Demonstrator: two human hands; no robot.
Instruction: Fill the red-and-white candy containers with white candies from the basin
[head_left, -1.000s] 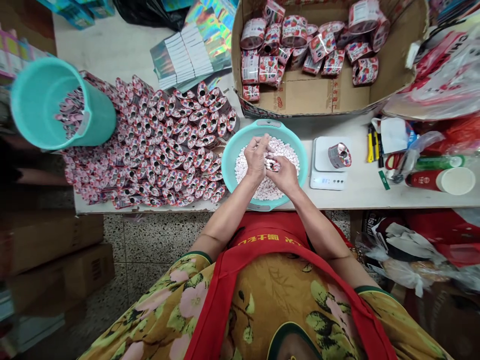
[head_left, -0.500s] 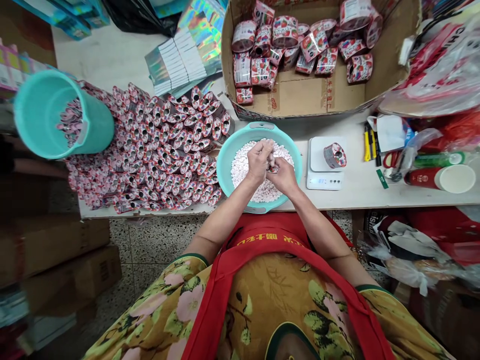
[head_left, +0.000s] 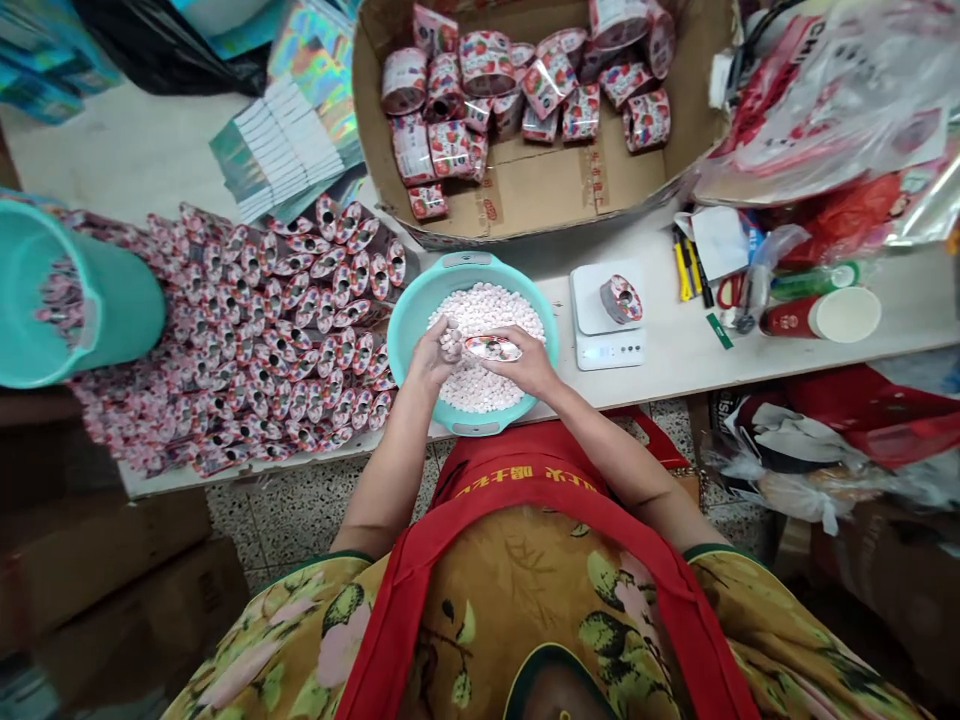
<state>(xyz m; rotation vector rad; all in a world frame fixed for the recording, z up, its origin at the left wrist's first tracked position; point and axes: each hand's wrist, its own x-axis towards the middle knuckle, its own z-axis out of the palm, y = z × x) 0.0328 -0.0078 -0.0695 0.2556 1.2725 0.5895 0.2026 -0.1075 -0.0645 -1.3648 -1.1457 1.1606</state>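
Observation:
Over the teal basin [head_left: 406, 311] full of small white candies [head_left: 491, 305], both my hands are side by side. My left hand [head_left: 429, 362], fingers curled, holds a few white candies [head_left: 450, 343]. Pinched flat in my right hand [head_left: 529, 362] is a small printed packet [head_left: 491, 347] with a red rim, lying between the two hands. Whether the packet contains anything, I cannot tell. Many similar red printed packets [head_left: 300, 330] stand crowded together left of the basin, several with open round holes at the top.
A digital scale [head_left: 609, 350] with a printed roll [head_left: 621, 299] on it is right of the basin. Behind stands a cardboard box [head_left: 540, 190] holding printed rolls. A teal bucket [head_left: 124, 305] is at far left; a red paper cup [head_left: 787, 318] lies at right.
My hands, close together before, have come apart, the left one shifting left with candies showing in its fingers. The packet's printed face is now visible. The whole view has turned slightly.

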